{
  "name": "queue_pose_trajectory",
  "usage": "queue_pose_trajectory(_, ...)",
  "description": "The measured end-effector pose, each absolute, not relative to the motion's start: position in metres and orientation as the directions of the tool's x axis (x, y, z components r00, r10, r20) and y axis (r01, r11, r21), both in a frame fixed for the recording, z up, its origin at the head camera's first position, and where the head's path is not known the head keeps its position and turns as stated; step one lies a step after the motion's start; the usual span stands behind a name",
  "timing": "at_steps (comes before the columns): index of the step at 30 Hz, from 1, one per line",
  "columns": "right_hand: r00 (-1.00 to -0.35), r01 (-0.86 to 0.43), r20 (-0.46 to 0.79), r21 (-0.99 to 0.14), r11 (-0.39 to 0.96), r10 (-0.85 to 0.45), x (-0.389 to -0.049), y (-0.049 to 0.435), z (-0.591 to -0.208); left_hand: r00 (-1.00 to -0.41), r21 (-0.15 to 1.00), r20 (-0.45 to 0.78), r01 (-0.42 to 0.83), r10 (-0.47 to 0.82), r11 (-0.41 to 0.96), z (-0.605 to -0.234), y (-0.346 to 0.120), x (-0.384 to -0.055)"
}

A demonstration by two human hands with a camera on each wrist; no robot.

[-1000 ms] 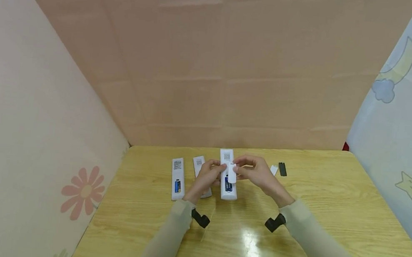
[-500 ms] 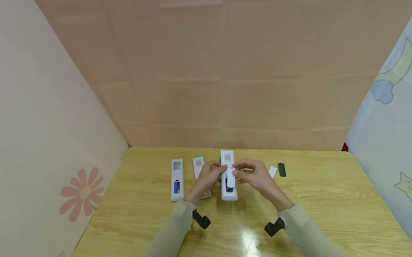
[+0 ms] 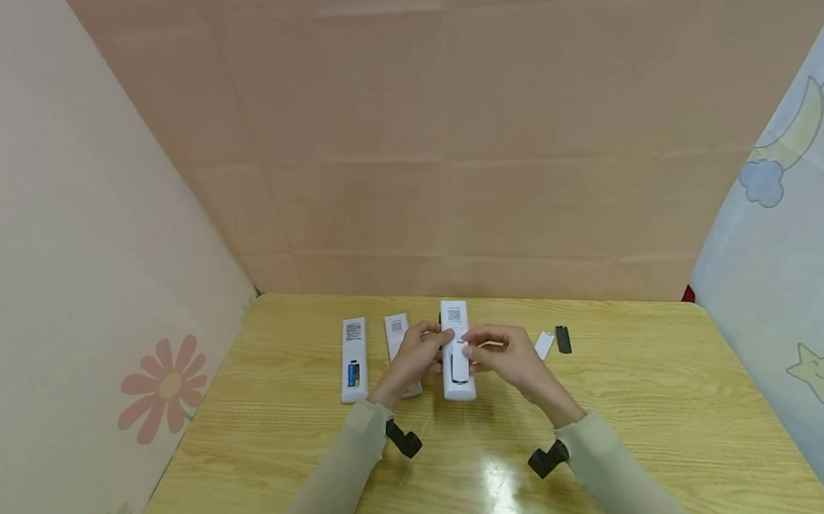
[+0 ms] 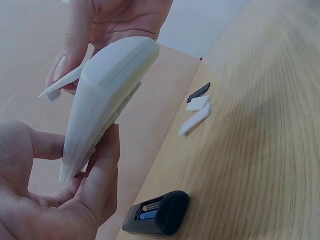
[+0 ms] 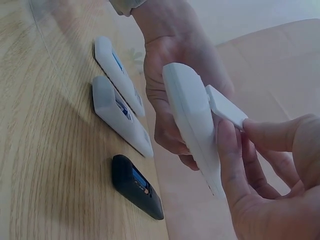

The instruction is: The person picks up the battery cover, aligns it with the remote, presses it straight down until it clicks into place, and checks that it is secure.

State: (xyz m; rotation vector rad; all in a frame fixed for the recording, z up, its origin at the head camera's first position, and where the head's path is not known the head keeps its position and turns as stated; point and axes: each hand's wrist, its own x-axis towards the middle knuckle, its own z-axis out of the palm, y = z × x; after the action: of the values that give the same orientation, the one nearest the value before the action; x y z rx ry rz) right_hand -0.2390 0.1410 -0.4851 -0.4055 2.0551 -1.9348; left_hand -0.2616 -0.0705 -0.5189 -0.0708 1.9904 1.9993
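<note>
My left hand [image 3: 414,354] grips a white remote control [image 3: 454,314] by its sides, back face up, above the table. My right hand [image 3: 519,362] pinches a white battery cover [image 3: 460,366] between thumb and fingers. In the head view the cover lies over the battery compartment, with a dark edge of the opening showing round it. The right wrist view shows the cover [image 5: 226,107] tilted, one end at the remote's back and the pinched end standing away from it. The batteries under the cover are mostly hidden.
Two white remotes, one at far left [image 3: 354,336] and one by the left hand [image 3: 395,326], lie with battery compartments uncovered. A black remote [image 4: 172,212] with batteries showing lies beneath the hands. To the right are loose white covers [image 4: 196,120] and a black cover [image 3: 563,339].
The right hand has brought the battery cover down and closer onto the held remote's back, so the batteries seen earlier are now mostly covered. The left hand has hardly moved.
</note>
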Motion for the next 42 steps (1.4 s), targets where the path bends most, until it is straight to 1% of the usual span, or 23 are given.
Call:
queue_pose_trajectory(9, -0.926, -0.011, -0.019, -0.997, 0.078, -0.376, -0.238, 0.141, -0.483, -0.962, 0.975, -0.223, -0.217, 0.161, 0.055, -0.514, -0.070, -0.265)
queue_pose_trajectory(15, -0.924, -0.021, -0.015, -0.996, 0.090, -0.381, -0.237, 0.141, -0.482, -0.959, 0.973, -0.232, -0.226, 0.165, 0.056, -0.512, -0.070, -0.264)
queue_pose_trajectory(25, -0.929, -0.045, -0.013, -0.988, 0.148, -0.370, -0.238, 0.144, -0.485, -0.955, 0.972, -0.234, -0.233, 0.184, 0.027, -0.515, -0.066, -0.263)
queue_pose_trajectory(32, -0.931, -0.059, -0.016, -0.979, 0.194, -0.365, -0.238, 0.145, -0.489, -0.956, 0.972, -0.236, -0.235, 0.173, 0.028, -0.519, -0.065, -0.263)
queue_pose_trajectory(42, -0.942, -0.077, -0.007, -0.969, 0.235, -0.335, -0.239, 0.143, -0.492, -0.958, 0.973, -0.232, -0.231, 0.168, 0.026, -0.513, -0.065, -0.263)
